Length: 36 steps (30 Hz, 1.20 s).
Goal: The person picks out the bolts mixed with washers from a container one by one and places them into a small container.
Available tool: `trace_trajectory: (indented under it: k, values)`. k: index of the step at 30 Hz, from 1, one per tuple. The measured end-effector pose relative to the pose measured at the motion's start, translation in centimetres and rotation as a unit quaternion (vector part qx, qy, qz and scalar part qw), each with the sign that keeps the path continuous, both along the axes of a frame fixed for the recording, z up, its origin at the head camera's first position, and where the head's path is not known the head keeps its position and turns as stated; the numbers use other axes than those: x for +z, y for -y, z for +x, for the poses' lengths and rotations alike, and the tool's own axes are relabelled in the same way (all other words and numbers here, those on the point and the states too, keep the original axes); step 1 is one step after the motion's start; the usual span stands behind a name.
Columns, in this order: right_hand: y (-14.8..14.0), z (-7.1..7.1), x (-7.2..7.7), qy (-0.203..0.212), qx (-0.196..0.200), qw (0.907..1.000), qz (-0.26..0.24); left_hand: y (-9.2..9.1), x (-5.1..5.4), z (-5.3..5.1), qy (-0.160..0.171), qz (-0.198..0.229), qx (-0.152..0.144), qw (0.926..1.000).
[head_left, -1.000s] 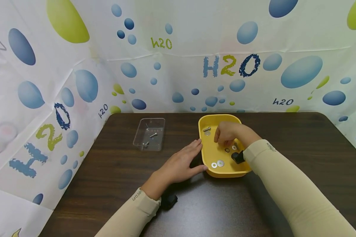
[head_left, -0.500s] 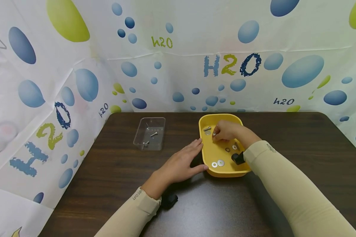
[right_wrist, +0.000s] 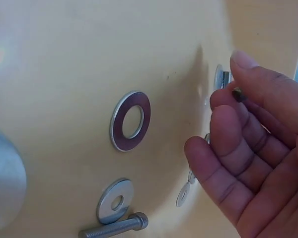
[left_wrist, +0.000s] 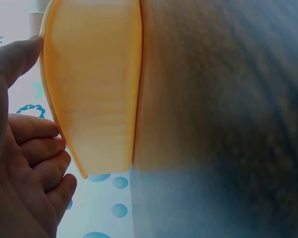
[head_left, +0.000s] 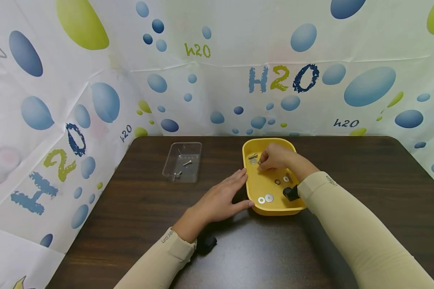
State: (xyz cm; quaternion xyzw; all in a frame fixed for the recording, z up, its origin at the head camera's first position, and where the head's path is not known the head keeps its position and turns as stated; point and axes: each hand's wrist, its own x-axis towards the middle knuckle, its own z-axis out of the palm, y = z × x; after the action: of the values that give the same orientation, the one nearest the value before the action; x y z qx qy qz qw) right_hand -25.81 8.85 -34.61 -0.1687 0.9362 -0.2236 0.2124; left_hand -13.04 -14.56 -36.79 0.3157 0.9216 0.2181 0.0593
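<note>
A yellow plastic tray [head_left: 271, 209] stands in the middle of the table in the head view. My left hand [head_left: 220, 199] rests against its left side, fingers extended and thumb at the near corner; in the left wrist view thumb and fingertips touch the rim. Inside the tray, my right hand [head_left: 277, 156] pinches a small metal bolt [right_wrist: 238, 94] between thumb and index finger, mostly hidden, only its dark end showing. Around that hand lie a bolt [head_left: 252, 156], a dark-faced washer [right_wrist: 118, 121], a smaller washer [right_wrist: 109, 201], a socket-head bolt [right_wrist: 116, 228] and other washers [head_left: 269, 198].
A clear plastic box [head_left: 170, 160] with a few screws [head_left: 187, 163] stands on the dark wooden table [head_left: 130, 200], left of the tray. Behind the table hangs a white sheet [head_left: 224, 24] with blue and green drop prints.
My right hand has shifted slightly left and up inside the tray, and a small metal piece has come into view at its fingertips. The left hand has stayed at the tray's side.
</note>
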Motion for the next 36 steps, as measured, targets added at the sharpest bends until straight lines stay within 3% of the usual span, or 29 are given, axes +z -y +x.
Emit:
trace_trajectory:
  k: [17, 36]
  values:
    - [-0.05, 0.21, -0.15, -0.010, 0.010, 0.9998, -0.010, -0.08, 0.09, 0.04, -0.002, -0.002, 0.003, 1.0000]
    - [0.58, 0.30, -0.02, -0.015, 0.045, 0.9961, 0.075, -0.10, 0.11, 0.01, 0.002, 0.003, 0.002, 1.0000]
